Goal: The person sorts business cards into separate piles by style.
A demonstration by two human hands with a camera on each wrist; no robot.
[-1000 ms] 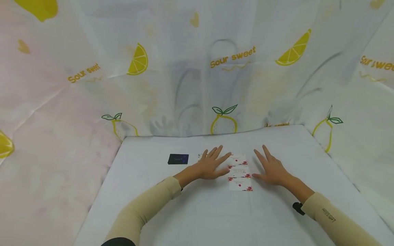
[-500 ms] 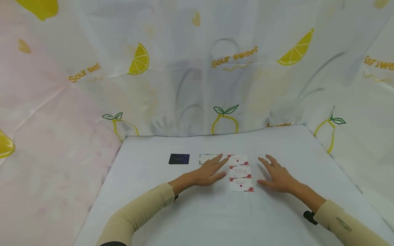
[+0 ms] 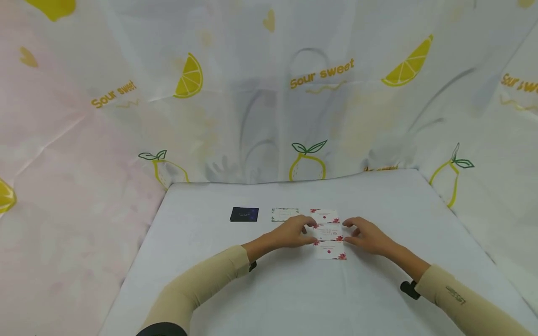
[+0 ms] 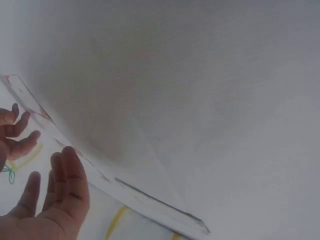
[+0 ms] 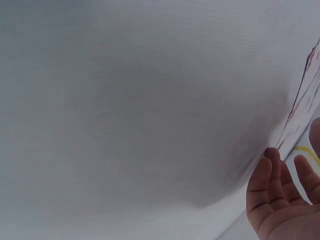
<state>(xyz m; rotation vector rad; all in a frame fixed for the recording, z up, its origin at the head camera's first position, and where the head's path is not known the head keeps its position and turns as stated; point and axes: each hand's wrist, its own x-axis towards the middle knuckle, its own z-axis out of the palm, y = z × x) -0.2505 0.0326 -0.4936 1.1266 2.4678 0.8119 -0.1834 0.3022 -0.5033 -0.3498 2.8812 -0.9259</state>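
Three white cards with red floral corners lie in a column on the white table: a far card (image 3: 325, 215), a middle card (image 3: 327, 232) and a near card (image 3: 329, 251). My left hand (image 3: 290, 232) is at the left edge of the middle card, thumb and fingers bent and apart. Across from it, my right hand (image 3: 370, 237) has its fingertips close to the right edge. In the left wrist view, the left hand (image 4: 62, 197) shows a gap between thumb and fingers. The right wrist view shows the right hand (image 5: 280, 202) likewise, its fingertips beside the cards.
A white card with a green leafy border (image 3: 285, 213) lies left of the far card. Further left is a dark blue-black card stack (image 3: 244, 214). The white table (image 3: 269, 294) ends at a lemon-print curtain (image 3: 252, 116) behind.
Both hands have come in from either side to the middle card, their fingers going from spread to bent. The green-bordered card shows more fully now. The cards have stayed in place.
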